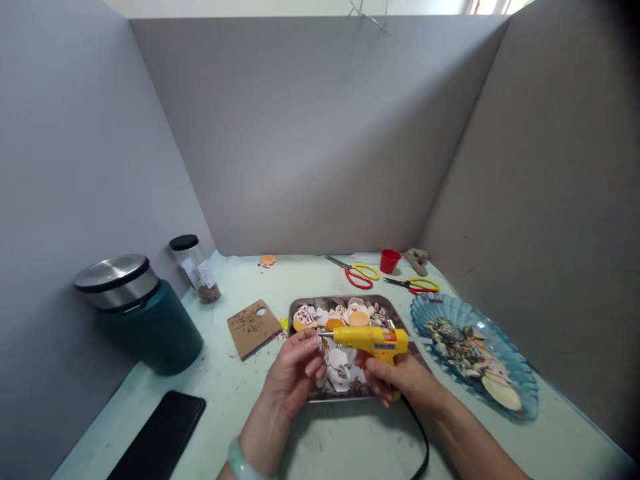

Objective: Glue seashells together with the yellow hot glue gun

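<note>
Holding a yellow glue gun (367,339) above a metal tray (333,399) of shells (359,319)
The right hand (403,379) wraps its grip around the handle (388,357); the left hand (296,367) curls by the nozzle (327,333), its hold unclear. Scissors (346,266) lie beyond, a blue dish (530,393) to the right.

Hands (293,371) (407,381): two
Glue gun (370,339): one
Scissors (349,267) (410,285): two
Tray (345,399): one
Dish (504,345): one
Cup (390,262): one
Jar (196,265): one
Board (251,331): one
</note>
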Available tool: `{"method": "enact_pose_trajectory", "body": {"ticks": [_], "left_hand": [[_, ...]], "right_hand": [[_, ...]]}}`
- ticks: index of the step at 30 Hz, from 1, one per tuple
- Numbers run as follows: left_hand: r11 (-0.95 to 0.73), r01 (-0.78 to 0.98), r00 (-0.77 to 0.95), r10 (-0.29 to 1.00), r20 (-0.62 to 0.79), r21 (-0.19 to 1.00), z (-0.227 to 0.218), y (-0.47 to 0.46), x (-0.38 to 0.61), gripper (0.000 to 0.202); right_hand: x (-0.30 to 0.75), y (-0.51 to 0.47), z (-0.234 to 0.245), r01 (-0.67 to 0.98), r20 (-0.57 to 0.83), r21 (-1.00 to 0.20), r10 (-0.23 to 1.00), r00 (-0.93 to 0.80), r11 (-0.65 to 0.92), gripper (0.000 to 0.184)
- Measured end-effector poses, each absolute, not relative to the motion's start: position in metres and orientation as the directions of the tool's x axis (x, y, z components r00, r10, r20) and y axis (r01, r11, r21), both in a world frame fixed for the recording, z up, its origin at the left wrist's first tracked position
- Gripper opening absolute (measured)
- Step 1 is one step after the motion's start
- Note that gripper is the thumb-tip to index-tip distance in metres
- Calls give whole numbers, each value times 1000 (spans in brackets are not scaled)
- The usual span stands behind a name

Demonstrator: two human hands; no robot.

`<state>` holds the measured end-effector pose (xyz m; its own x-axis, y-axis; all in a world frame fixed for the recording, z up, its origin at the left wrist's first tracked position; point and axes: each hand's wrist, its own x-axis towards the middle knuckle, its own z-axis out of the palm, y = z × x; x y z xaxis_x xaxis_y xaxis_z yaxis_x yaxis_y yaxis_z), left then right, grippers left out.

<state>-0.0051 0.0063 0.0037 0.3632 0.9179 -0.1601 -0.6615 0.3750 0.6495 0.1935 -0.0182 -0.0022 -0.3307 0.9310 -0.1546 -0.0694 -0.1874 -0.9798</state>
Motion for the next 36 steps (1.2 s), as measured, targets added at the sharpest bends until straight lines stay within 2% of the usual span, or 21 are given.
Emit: {"method": "enact_pose_trajectory", "body": {"ticks": [8,15,22,28,36], "left_hand": [[379,-679,362,918,-163,628,4,5,-7,28],[373,-663,362,919,-158,649,4,6,-5,28],[371,-694,359,921,-151,617,1,7,-7,25],[363,-666,361,921,-145,652,2,6,-5,27],[362,-703,350,925,-145,613,0,7,-7,27]], "right_hand": [[195,-19,-2,-24,-167,-982,917,-362,-188,44],[192,-19,-1,-87,-155,-977,929,-335,-194,45],[195,-18,-2,-21,-179,-980,917,-356,-199,47],[193,-18,-2,-74,-167,-977,930,-328,-202,46],[194,-18,-2,-64,-167,-978,923,-346,-201,46]]}}
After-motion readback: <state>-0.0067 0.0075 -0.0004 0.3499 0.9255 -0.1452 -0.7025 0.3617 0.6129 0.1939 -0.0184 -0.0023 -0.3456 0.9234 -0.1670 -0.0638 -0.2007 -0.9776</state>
